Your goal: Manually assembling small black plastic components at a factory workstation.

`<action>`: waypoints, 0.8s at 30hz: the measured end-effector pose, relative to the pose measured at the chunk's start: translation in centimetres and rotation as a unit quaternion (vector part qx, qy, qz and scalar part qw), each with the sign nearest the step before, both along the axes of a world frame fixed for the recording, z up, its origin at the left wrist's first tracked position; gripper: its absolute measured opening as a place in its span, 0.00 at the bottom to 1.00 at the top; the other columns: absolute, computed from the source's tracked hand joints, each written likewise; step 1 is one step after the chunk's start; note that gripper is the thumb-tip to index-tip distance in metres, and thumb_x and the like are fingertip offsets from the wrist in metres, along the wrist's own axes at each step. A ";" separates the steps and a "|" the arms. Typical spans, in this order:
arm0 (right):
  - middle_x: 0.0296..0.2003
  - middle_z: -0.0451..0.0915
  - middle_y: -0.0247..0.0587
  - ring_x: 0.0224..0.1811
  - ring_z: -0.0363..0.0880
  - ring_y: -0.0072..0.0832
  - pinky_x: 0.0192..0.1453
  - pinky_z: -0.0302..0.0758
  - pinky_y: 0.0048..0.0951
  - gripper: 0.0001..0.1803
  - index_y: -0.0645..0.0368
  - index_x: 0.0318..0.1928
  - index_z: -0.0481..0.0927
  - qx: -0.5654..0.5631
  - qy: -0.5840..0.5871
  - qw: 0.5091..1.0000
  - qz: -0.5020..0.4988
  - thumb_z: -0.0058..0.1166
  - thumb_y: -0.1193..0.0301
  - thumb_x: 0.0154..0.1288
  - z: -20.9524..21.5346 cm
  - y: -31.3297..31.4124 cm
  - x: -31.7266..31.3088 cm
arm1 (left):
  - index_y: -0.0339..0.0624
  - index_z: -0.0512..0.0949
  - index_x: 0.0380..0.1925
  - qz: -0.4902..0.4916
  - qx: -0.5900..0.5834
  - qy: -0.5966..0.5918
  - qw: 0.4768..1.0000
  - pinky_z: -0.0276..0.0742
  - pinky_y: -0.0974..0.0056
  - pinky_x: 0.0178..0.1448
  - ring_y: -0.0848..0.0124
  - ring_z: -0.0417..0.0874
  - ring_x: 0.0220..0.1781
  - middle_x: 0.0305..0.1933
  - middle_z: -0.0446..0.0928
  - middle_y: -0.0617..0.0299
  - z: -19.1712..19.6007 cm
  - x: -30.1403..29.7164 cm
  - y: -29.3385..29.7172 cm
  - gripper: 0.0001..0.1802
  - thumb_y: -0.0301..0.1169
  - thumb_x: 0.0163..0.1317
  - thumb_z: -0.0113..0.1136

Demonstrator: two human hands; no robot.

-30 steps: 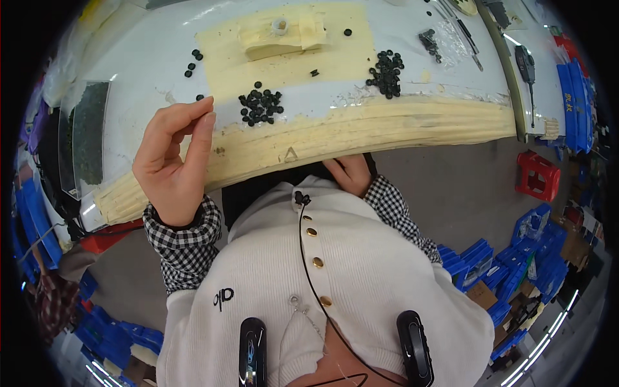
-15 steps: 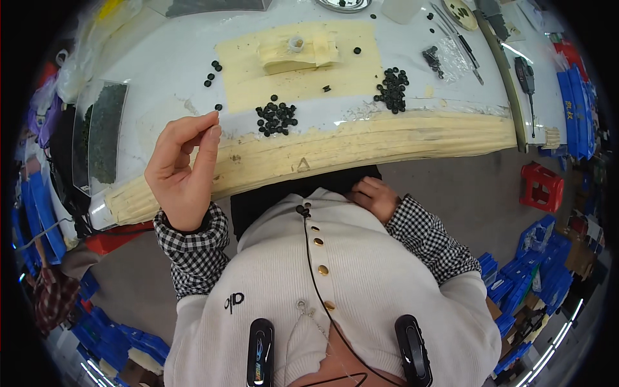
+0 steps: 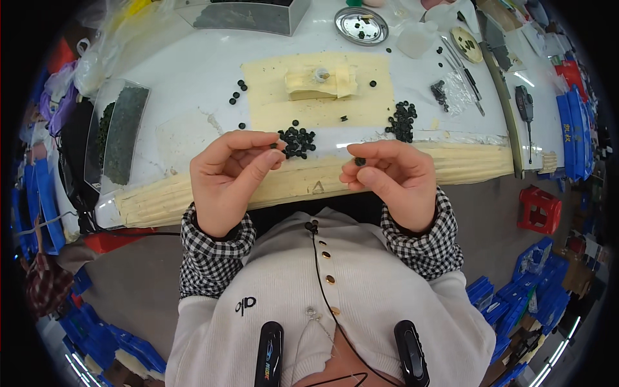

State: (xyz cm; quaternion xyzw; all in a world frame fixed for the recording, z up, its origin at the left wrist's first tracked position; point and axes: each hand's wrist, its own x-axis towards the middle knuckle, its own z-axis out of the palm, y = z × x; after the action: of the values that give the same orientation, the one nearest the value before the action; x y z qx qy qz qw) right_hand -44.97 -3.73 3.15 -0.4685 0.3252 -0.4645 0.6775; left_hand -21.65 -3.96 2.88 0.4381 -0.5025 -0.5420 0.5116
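1. Clear plastic walls form a container (image 3: 133, 138) with dark green contents, at the left of the white counter (image 3: 180, 74).
2. A few loose, small round black pieces (image 3: 244, 88) lie to its right, just beside a pale yellow sheet (image 3: 258, 109).
3. The left hand (image 3: 225, 177) is raised over the counter's yellow-covered front edge (image 3: 471, 161). Its grip is narrow, thumb and index tips nearly meeting; a dark speck shows there, but I cannot tell whether it is held or lies behind.
4. A pile of black pieces (image 3: 298, 143) lies just beyond those fingertips, on the counter.
5. On the sheet rests a yellow-wrapped block (image 3: 302, 86), a small whitish ring (image 3: 321, 75) on top.
6. The right hand (image 3: 411, 184) has its grip closed, thumb and index finger pinching one black piece (image 3: 360, 161) above the front edge.
7. A second pile (image 3: 402, 121) lies beyond that hand.
8. Farther right are a clear bag (image 3: 459, 93) and a dark-handled screwdriver (image 3: 524, 106).
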 end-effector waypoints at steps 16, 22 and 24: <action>0.46 0.80 0.47 0.47 0.81 0.29 0.49 0.79 0.23 0.13 0.67 0.51 0.71 0.095 -0.076 0.989 0.081 0.47 0.75 0.68 -0.4 -2.0 2.6 | 0.27 0.75 0.42 -0.063 -0.001 0.105 0.992 0.80 0.67 0.50 0.69 0.82 0.44 0.40 0.80 0.51 0.3 -1.3 -0.5 0.10 0.17 0.60 0.56; 0.47 0.79 0.48 0.48 0.81 0.29 0.50 0.78 0.23 0.13 0.68 0.51 0.71 0.074 -0.080 0.991 0.077 0.47 0.77 0.68 -0.6 -2.0 3.0 | 0.27 0.75 0.42 -0.058 0.009 0.113 0.992 0.80 0.66 0.51 0.69 0.82 0.44 0.40 0.80 0.51 0.3 -1.0 -0.6 0.10 0.17 0.60 0.56; 0.47 0.79 0.48 0.48 0.81 0.29 0.50 0.78 0.23 0.13 0.68 0.52 0.71 0.073 -0.072 0.992 0.069 0.47 0.77 0.68 -0.6 -2.0 3.2 | 0.27 0.75 0.42 -0.058 0.013 0.114 0.992 0.80 0.66 0.51 0.69 0.82 0.44 0.40 0.80 0.51 0.4 -0.9 -0.6 0.10 0.17 0.60 0.56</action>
State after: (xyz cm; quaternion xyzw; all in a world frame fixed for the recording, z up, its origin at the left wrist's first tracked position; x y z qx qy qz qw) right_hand -41.80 -5.69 2.58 -0.4046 0.2750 -0.4246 0.7618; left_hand -22.56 -4.51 3.26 0.3508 -0.4582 -0.6235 0.5274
